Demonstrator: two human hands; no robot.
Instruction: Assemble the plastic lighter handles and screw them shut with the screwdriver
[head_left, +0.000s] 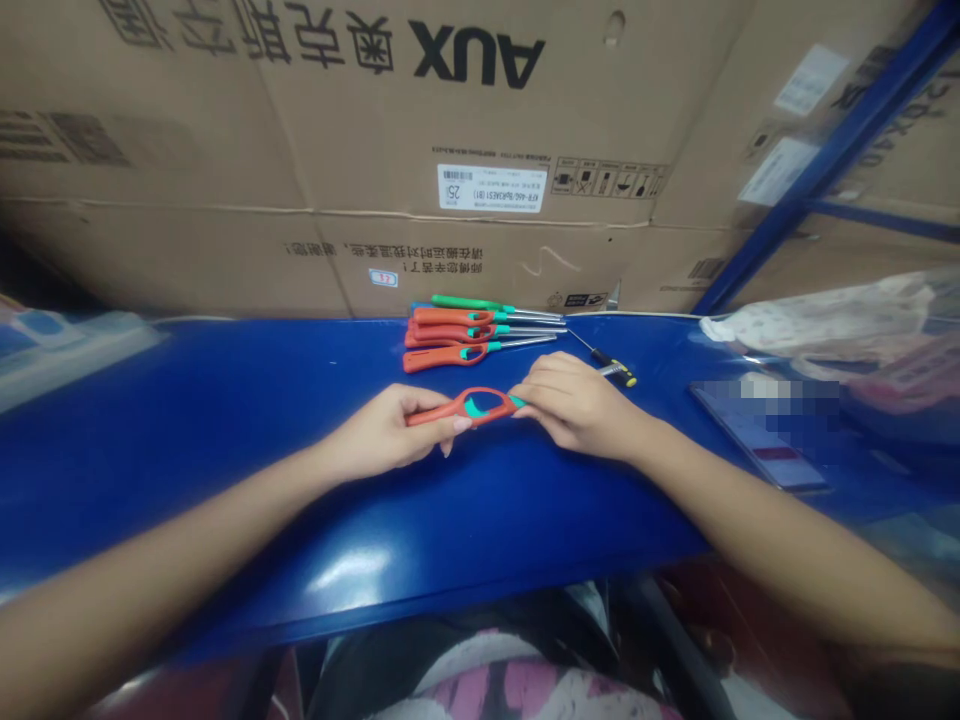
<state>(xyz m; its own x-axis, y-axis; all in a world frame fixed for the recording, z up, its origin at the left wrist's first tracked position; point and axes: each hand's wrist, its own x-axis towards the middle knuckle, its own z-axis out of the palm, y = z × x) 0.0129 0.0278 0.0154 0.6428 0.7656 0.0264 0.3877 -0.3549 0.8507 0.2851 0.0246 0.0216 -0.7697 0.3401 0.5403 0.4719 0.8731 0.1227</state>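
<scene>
An orange long-nosed gas lighter with a green trigger lies level between my two hands, just above the blue table. My left hand grips its handle end, the thumb along the near side. Around the green collar and metal nozzle at the other end, my right hand is closed, and part of the nozzle shows past its knuckles. Behind the hands is a pile of similar lighters, orange with one green on top, nozzles pointing right. A black-and-yellow screwdriver lies just beyond my right hand.
The blue table has its near edge in front of my lap. Cardboard stands upright along its back. A phone and plastic bags lie at the right, near a blue metal post. At the far left is a clear plastic item.
</scene>
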